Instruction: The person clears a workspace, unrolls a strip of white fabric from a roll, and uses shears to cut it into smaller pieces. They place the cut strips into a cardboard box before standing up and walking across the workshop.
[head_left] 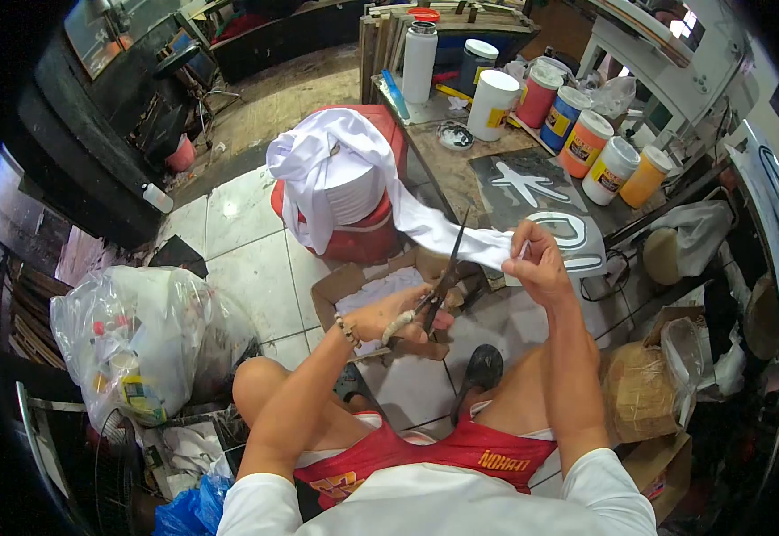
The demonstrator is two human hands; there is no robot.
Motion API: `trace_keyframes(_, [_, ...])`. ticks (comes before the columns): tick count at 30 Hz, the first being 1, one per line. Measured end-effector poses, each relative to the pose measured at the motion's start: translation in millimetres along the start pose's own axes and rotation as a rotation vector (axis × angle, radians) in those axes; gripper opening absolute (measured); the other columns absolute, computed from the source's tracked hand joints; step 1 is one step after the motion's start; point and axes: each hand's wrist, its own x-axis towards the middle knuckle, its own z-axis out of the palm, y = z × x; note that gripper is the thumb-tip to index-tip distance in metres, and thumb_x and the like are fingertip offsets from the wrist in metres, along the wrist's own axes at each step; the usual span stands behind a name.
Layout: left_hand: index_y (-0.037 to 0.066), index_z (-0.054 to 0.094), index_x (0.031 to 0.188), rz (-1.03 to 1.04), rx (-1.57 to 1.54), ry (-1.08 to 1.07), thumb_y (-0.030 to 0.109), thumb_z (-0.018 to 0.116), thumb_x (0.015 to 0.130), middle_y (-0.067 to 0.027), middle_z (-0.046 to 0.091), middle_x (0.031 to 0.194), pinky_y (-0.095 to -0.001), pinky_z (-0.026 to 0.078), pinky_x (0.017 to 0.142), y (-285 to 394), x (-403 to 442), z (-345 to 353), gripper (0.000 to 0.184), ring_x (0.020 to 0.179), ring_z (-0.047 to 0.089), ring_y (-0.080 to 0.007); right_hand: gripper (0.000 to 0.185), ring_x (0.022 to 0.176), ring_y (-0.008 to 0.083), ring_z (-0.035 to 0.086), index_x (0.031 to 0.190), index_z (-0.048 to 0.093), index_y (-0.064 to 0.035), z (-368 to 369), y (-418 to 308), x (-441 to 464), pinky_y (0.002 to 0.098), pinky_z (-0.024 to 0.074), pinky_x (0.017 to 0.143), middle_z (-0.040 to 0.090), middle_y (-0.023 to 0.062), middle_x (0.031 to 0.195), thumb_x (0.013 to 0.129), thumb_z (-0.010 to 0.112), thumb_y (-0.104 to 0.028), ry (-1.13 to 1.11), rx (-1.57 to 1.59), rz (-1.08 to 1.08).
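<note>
My left hand (pixel 389 314), with a bracelet at the wrist, is closed around the handles of dark scissors (pixel 448 279). Their blades point up and away, close to a long white cloth (pixel 430 228). The cloth's near end is pinched between the thumb and fingers of my right hand (pixel 540 264). From there it stretches left to a bunched heap draped over a white round stack (pixel 354 198) on a red stool (pixel 354 246). Beneath the scissors, a cardboard box (pixel 325 299) on the floor holds white cloth pieces (pixel 388 288).
Paint jars (pixel 573 134), a white bottle (pixel 420 64) and a dark board with white lettering (pixel 525 183) stand or lie on the bench at right. A plastic bag of bottles (pixel 139 330) sits on the left. Cartons (pixel 649 384) flank my right leg.
</note>
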Motion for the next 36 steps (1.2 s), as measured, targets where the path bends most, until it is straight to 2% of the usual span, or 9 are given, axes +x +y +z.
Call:
trace_keyframes(5, [0.003, 0.037, 0.142, 0.08, 0.099, 0.072, 0.013, 0.083, 0.072, -0.0173, 0.06, 0.13, -0.034, 0.047, 0.099, 19, -8, -6, 0.085, 0.122, 0.057, -0.0207, 0.038, 0.083, 0.0073, 0.058, 0.101, 0.055, -0.0073, 0, -15, -8, 0.0222, 0.0461, 0.072, 0.059, -0.0001, 0.094, 0.073, 0.079, -0.001, -0.033, -0.116, 0.129])
trace_keyframes(10, [0.0, 0.038, 0.14, 0.065, 0.107, 0.115, 0.009, 0.082, 0.071, -0.0168, 0.061, 0.129, -0.034, 0.045, 0.103, 31, -16, -4, 0.082, 0.121, 0.057, -0.0206, 0.073, 0.097, 0.0123, 0.061, 0.138, 0.045, -0.0043, 5, -27, -3, 0.0252, 0.0484, 0.083, 0.063, 0.006, 0.115, 0.073, 0.08, -0.003, -0.05, -0.219, 0.212])
trace_keyframes(13, [-0.001, 0.039, 0.139, 0.051, 0.128, 0.131, 0.008, 0.081, 0.071, -0.0169, 0.061, 0.128, -0.035, 0.044, 0.104, 31, -17, -3, 0.08, 0.12, 0.058, -0.0208, 0.077, 0.102, 0.0132, 0.06, 0.141, 0.044, -0.0038, -10, -13, -1, 0.0271, 0.0471, 0.088, 0.062, 0.0067, 0.119, 0.074, 0.081, -0.006, -0.124, -0.318, 0.262])
trace_keyframes(18, [0.001, 0.04, 0.142, 0.024, 0.17, 0.125, 0.01, 0.081, 0.074, -0.0122, 0.059, 0.129, -0.034, 0.046, 0.102, 33, -19, 2, 0.08, 0.122, 0.057, -0.0211, 0.067, 0.105, 0.0136, 0.059, 0.133, 0.053, -0.0015, -28, 4, 2, 0.0295, 0.0452, 0.092, 0.063, 0.0038, 0.115, 0.075, 0.083, -0.015, -0.266, -0.479, 0.297])
trace_keyframes(20, [0.002, 0.04, 0.143, 0.019, 0.171, 0.105, 0.01, 0.08, 0.074, -0.0124, 0.059, 0.128, -0.034, 0.046, 0.102, 33, -19, 3, 0.08, 0.122, 0.058, -0.0207, 0.061, 0.108, 0.0131, 0.056, 0.126, 0.055, -0.0013, -29, 9, 5, 0.0302, 0.0434, 0.094, 0.062, 0.0029, 0.112, 0.076, 0.084, -0.023, -0.327, -0.78, 0.17])
trace_keyframes(24, [0.002, 0.04, 0.143, 0.022, 0.17, 0.096, 0.01, 0.08, 0.074, -0.0129, 0.061, 0.127, -0.0341, 0.046, 0.102, 30, -19, 5, 0.081, 0.12, 0.059, -0.0196, 0.052, 0.106, 0.0124, 0.055, 0.116, 0.057, -0.003, -10, 3, 9, 0.0298, 0.0429, 0.095, 0.061, 0.0022, 0.109, 0.078, 0.083, -0.027, -0.196, -0.322, 0.289])
trace_keyframes(28, [0.002, 0.04, 0.143, -0.004, 0.163, 0.1, 0.011, 0.081, 0.073, -0.0131, 0.061, 0.128, -0.0338, 0.046, 0.102, 36, -19, 9, 0.081, 0.121, 0.058, -0.0199, 0.043, 0.099, 0.0095, 0.06, 0.119, 0.059, 0.0013, 6, 11, 14, 0.0247, 0.0476, 0.082, 0.066, 0.0047, 0.109, 0.086, 0.077, -0.019, -0.118, -0.093, 0.249])
trace_keyframes(31, [0.002, 0.04, 0.143, -0.01, 0.115, 0.094, 0.014, 0.083, 0.072, -0.0131, 0.06, 0.129, -0.034, 0.046, 0.102, 35, -19, 8, 0.084, 0.122, 0.058, -0.0203, 0.036, 0.084, 0.0067, 0.06, 0.112, 0.065, 0.0003, 8, 18, 17, 0.0225, 0.047, 0.07, 0.068, 0.0028, 0.102, 0.086, 0.077, -0.022, -0.104, -0.176, 0.305])
trace_keyframes(36, [0.003, 0.038, 0.144, 0.034, 0.122, 0.091, 0.017, 0.086, 0.072, -0.0126, 0.059, 0.131, -0.0337, 0.045, 0.103, 30, -18, 9, 0.088, 0.122, 0.057, -0.0202, 0.029, 0.087, 0.0087, 0.062, 0.11, 0.069, 0.0012, 10, 15, 17, 0.0249, 0.0493, 0.077, 0.068, 0.0042, 0.105, 0.088, 0.075, -0.017, -0.073, -0.209, 0.324])
